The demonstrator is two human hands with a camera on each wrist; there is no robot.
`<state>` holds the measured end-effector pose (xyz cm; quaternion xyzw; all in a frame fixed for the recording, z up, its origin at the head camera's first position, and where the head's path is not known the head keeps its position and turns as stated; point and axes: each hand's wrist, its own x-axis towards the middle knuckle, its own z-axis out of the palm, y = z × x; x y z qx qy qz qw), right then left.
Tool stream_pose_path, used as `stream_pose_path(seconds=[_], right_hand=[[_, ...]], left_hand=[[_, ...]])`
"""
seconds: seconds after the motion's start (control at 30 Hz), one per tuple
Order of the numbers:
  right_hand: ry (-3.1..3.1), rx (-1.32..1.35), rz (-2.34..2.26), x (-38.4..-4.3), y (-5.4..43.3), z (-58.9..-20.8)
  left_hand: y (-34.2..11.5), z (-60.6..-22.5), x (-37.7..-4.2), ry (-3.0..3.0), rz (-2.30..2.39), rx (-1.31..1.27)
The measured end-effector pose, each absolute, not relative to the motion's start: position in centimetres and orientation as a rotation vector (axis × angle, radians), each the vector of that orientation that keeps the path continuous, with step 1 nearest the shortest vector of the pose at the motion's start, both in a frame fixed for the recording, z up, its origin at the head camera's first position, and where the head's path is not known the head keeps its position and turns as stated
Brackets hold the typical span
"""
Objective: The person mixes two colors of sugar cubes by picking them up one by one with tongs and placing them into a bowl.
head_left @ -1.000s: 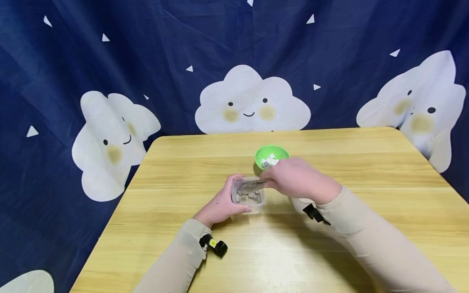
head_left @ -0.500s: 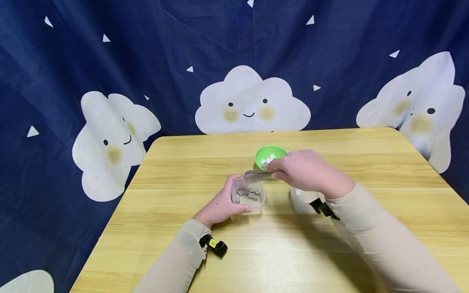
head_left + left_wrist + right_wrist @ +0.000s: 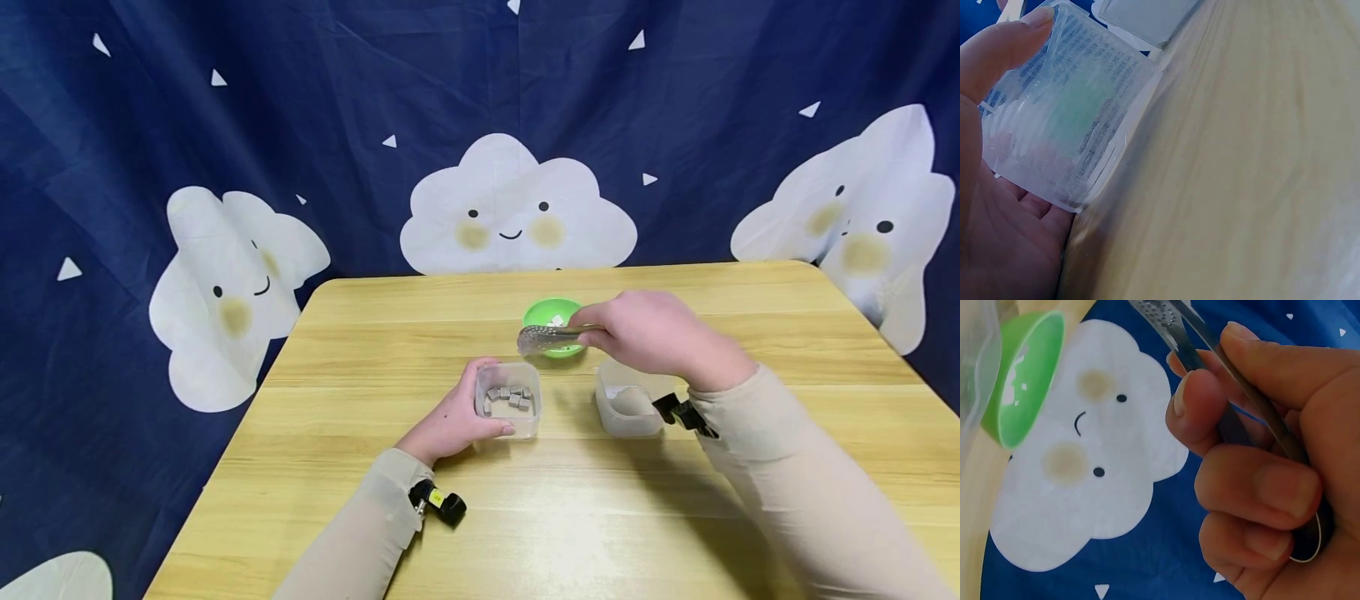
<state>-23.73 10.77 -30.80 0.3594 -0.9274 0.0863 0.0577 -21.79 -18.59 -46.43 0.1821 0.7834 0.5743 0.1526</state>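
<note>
My left hand (image 3: 457, 417) grips a clear plastic container (image 3: 528, 427) on the table, thumb at the near side and fingers round the far left corner. Several small grey cubes (image 3: 514, 400) lie on its floor. In the left wrist view its ribbed wall (image 3: 1079, 106) fills the space beside my thumb. My right hand (image 3: 648, 333) grips metal tongs (image 3: 551, 337) by the handles. Their perforated head overlaps the front left of a green bowl (image 3: 534, 313), which holds white cubes (image 3: 557, 320). In the right wrist view, curled fingers surround the tongs (image 3: 1235, 394); their tips are cut off.
A second clear plastic container (image 3: 618, 423) stands to the right, partly behind my right hand and wrist strap, with something pale inside. The wooden table (image 3: 360, 350) reaches back to a dark blue curtain (image 3: 337, 100) printed with clouds.
My right hand has moved the tongs up and right, from inside the left container to near the green bowl. More of the right container shows. My left hand stays still.
</note>
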Motion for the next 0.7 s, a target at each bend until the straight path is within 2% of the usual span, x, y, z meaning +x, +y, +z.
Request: stream_pose_path(seconds=[0.37,0.7], right_hand=[[-2.953,0.867,0.137,-25.1,12.8,-31.1],[-2.999,0.808,0.112,-26.1,13.7,-32.1]], left_hand=[[-18.6,-46.5,-21.8,2.231,1.654,0.514],[-18.6,-46.5,-21.8,2.226,1.662,0.521]])
